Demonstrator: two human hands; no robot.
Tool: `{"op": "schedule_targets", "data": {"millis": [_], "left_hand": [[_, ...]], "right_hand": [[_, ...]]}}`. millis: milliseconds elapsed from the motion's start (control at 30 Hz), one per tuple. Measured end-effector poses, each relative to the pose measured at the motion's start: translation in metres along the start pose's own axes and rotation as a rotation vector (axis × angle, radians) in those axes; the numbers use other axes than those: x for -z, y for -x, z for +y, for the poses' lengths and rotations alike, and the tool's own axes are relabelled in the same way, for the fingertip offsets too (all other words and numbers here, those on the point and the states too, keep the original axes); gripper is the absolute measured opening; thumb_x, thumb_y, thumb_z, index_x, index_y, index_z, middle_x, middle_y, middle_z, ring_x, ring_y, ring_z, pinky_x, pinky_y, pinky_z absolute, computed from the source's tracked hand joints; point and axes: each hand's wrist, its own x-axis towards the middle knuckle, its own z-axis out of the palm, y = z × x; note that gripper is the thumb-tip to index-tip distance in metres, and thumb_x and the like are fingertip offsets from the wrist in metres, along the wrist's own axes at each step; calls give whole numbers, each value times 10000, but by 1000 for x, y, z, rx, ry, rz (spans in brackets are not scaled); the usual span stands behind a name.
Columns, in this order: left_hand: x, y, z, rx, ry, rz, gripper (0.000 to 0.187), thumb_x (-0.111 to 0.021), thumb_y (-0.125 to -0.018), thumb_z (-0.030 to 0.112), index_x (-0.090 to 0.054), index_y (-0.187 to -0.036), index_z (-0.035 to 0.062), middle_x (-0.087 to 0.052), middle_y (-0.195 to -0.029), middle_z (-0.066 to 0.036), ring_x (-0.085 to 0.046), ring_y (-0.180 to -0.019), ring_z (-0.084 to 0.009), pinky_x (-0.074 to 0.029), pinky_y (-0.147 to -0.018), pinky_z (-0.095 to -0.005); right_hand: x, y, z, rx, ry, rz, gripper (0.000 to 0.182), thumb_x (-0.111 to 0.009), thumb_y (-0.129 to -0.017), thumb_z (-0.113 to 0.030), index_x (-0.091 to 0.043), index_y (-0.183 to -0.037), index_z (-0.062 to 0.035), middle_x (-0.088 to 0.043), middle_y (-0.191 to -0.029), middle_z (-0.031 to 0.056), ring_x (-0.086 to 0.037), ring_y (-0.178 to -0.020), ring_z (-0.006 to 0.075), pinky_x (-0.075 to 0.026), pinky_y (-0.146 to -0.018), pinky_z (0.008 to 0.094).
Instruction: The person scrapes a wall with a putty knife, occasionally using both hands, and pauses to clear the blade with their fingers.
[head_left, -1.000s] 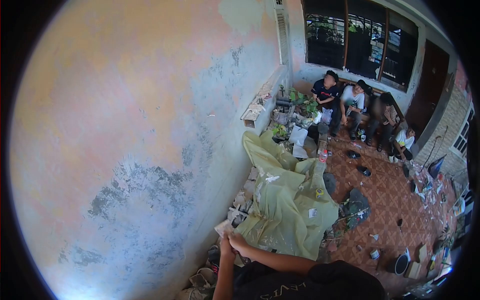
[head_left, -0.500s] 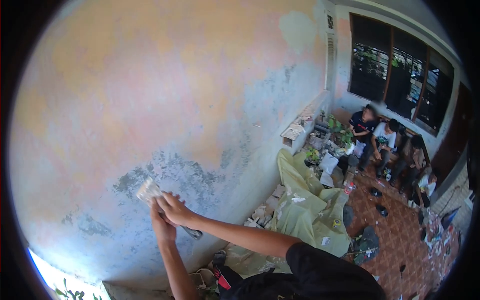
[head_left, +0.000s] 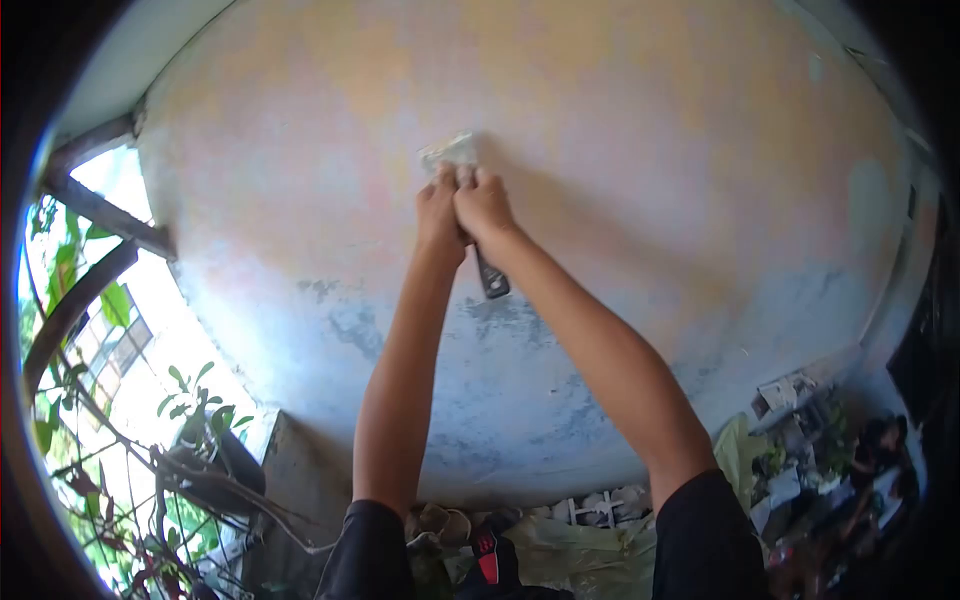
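Both my hands grip a wall scraper (head_left: 492,275) with a dark handle and a wide, pale-smeared blade. My left hand (head_left: 437,215) is closed around it on the left. My right hand (head_left: 486,207) wraps it from the right, close against the left. The blade is up at the wall (head_left: 620,180), which has patchy yellow, pink and blue paint. Below my hands the handle's end sticks out, pointing down. My fingers hide the middle of the tool. Rough grey-blue patches mark the lower wall.
At the left, branches and a potted plant (head_left: 210,450) stand by a bright opening with a wooden beam (head_left: 110,215). A pale green sheet (head_left: 590,555) and rubble lie along the wall's foot. People (head_left: 880,450) sit at the far right near a ledge with debris (head_left: 785,390).
My view has swung left, bringing the plants and opening in. Both hands have carried the scraper higher up the wall, above the rough grey patches, with my arms stretched upward.
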Motion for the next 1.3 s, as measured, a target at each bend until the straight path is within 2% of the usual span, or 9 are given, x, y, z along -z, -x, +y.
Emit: {"op": "schedule_targets", "data": {"millis": [100,133,267,333,567,700,767,833,1300], "left_hand": [[3,-21,-2,-116,-32,-18,337,-482,-920,374,-521,-848,47,-513,-657,-40,-434,-412,-125,-323,-312,-263],[9,-24,-2,-109,-250,-38,263,-510,-897,285,-499,-993,41,-528,-873,-106,-495,-668,-193,-393,-516,-298],[22,-18,-3,-106,-311,-26,339,-538,-874,201,-470,-1148,12,-539,-1113,-193,-558,-952,-284,-458,-762,-331],[19,-14,4,-30,26,105,358,-434,-940,366,-510,-922,16,-549,-765,-92,-541,-609,-184,-445,-466,-332],[33,-47,21,-293,-330,-13,460,-471,-904,433,-530,-1067,6,-565,-879,-111,-539,-748,-197,-440,-594,-342],[23,-57,45,27,59,72,386,-537,-883,383,-540,-1022,23,-570,-842,-80,-545,-694,-176,-433,-532,-336],[24,-67,51,13,84,69,340,-474,-912,365,-521,-880,30,-520,-661,-68,-456,-429,-161,-330,-318,-316],[26,-74,55,24,103,49,322,-488,-902,347,-528,-834,35,-508,-617,-63,-435,-395,-155,-307,-306,-313],[17,-84,75,114,123,49,228,-536,-844,242,-491,-706,66,-447,-527,-52,-367,-336,-144,-261,-315,-317]], "right_hand": [[-1,-19,-6,-114,-15,-102,394,-389,-911,-279,-568,-1021,55,-580,-1024,298,-549,-1017,424,-470,-839,446],[-4,-16,-9,-122,-14,-109,395,-387,-913,-280,-568,-1022,54,-582,-1023,295,-552,-1012,422,-468,-841,446],[-18,-11,0,-61,49,-117,396,-384,-914,-282,-573,-1014,52,-589,-1007,287,-559,-993,421,-457,-849,442],[-25,-10,-1,-20,56,-126,397,-386,-913,-283,-579,-1003,52,-590,-998,288,-559,-988,421,-453,-853,441],[-46,-32,-18,16,16,-112,396,-386,-911,-277,-597,-966,53,-590,-975,296,-569,-959,421,-462,-833,437],[-48,-40,-38,-95,-36,-181,365,-384,-918,-251,-590,-1011,36,-607,-990,257,-606,-929,377,-505,-757,429],[-56,-45,-46,-122,-48,-175,335,-411,-911,-229,-578,-1021,39,-610,-1000,232,-625,-893,345,-525,-676,416],[-64,-46,-47,-93,-116,-88,290,-412,-928,-220,-558,-836,13,-524,-606,65,-462,-426,137,-327,-342,300],[-53,-44,-78,-237,-163,-206,108,-516,-800,-47,-573,-832,39,-558,-707,135,-551,-543,179,-362,-370,312]]}}
